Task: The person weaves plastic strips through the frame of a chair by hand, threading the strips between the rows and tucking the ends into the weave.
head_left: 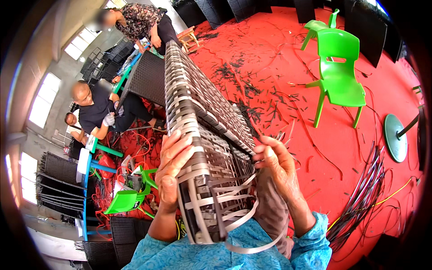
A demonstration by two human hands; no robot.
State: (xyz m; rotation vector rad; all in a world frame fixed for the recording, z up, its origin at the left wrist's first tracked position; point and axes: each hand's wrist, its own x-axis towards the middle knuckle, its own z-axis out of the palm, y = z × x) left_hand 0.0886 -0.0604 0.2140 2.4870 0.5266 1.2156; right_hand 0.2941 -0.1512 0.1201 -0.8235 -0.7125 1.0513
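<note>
A long woven furniture piece [198,153] in brown and grey plastic strips stands tilted in front of me, its near end close to my body. My left hand [173,166] is wrapped round its left edge, fingers lying over the weave. At its right edge my right hand [276,166] has thumb and fingers drawn together in a pinch; what lies between the fingertips is too small to make out. Loose strips stick out of the near end. One pale flat strip [256,248] loops down across my blue patterned sleeve and up toward my right wrist, where its end is hidden.
Strip offcuts litter the red floor [270,67]. At right are green chairs [339,67], a round dark-green base [396,138] and a strip bundle [360,198]. Left are a green chair [130,198], stacked woven panels [58,184] and several people, one with a gloved hand [109,119].
</note>
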